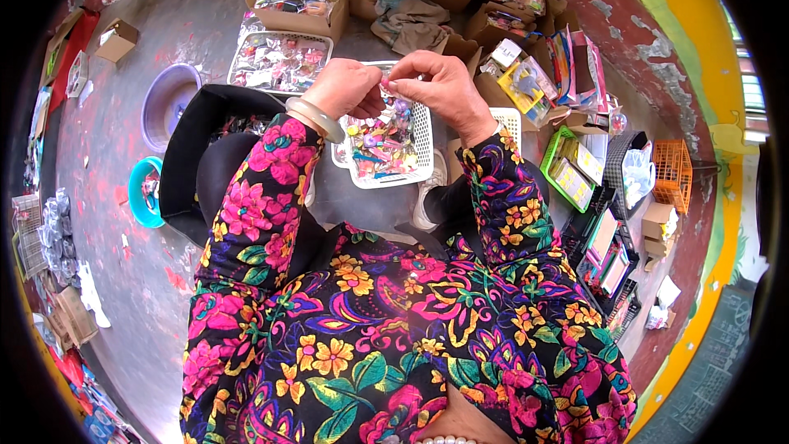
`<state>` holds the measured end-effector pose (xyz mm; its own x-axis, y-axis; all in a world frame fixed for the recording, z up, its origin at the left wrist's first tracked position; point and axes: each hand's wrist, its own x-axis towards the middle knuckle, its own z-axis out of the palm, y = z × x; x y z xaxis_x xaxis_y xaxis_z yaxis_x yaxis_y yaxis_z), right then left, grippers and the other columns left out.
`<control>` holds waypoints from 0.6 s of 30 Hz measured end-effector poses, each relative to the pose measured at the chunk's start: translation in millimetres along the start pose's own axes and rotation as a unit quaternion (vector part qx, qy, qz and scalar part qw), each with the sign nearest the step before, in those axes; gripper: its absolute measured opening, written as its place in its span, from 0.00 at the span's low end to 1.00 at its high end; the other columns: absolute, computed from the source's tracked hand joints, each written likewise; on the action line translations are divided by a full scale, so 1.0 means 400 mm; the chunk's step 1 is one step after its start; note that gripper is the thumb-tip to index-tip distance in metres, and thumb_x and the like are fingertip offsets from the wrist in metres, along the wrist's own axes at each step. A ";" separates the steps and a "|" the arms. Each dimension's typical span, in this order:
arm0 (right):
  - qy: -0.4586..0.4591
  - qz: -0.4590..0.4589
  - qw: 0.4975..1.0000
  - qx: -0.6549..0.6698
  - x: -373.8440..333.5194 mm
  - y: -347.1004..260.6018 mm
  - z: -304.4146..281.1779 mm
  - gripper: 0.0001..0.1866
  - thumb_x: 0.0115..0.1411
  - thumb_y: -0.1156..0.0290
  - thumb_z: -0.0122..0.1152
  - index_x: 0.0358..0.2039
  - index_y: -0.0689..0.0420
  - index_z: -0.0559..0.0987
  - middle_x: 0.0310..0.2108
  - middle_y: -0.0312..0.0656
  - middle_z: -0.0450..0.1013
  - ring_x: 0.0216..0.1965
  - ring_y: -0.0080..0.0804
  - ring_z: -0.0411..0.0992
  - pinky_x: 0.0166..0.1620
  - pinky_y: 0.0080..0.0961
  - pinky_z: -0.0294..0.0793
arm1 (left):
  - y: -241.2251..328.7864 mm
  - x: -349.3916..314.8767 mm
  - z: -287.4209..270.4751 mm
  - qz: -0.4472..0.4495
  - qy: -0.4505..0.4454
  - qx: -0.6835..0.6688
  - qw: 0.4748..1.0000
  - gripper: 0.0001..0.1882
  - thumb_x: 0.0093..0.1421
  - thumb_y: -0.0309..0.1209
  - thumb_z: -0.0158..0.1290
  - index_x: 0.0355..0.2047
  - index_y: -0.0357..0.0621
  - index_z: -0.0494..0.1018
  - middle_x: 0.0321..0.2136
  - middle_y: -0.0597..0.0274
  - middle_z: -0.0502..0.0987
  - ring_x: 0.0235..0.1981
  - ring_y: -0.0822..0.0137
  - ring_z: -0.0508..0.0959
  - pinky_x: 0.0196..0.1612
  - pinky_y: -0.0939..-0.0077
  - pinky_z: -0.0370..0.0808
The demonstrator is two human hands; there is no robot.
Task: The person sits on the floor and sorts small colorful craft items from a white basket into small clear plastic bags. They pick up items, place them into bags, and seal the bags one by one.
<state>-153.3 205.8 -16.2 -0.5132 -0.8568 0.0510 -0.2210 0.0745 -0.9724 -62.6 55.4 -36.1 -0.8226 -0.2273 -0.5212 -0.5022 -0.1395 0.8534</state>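
Observation:
My left hand (347, 89) and my right hand (444, 89) meet over a white plastic basket (423, 148). Between their fingertips is a small pink piece (385, 82), too small to name. Thumb and forefinger of my right hand pinch it. The fingers of my left hand are curled closed beside it, and what they hold is hidden. Below both hands, the basket contains many small colourful items (382, 141) in pink, purple, yellow and blue. A pale bangle (316, 118) circles my left wrist.
Another white basket (238, 80) of small bagged items stands beyond my left hand, with a cardboard box (263, 18) behind it. On the left are a purple basin (148, 107), a teal basin (134, 197) and a black container (177, 173). A green crate (567, 189) lies at right.

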 end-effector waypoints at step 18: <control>-0.038 0.162 0.986 0.009 -0.002 0.030 -0.023 0.08 0.46 0.73 0.61 0.26 0.64 0.77 0.21 0.33 0.71 0.23 0.18 0.67 0.27 0.15 0.66 | 0.001 -0.021 0.025 0.027 -0.074 -0.017 0.997 0.13 0.56 0.33 0.45 0.20 0.36 0.70 0.18 0.57 0.75 0.18 0.69 0.76 0.24 0.80 0.75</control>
<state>-163.2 212.2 -25.9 -0.4915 -0.8248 -0.2797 -0.0406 0.3425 -0.9386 -58.4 66.8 -31.3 -0.8794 -0.0915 -0.4671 -0.4492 -0.1650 0.8780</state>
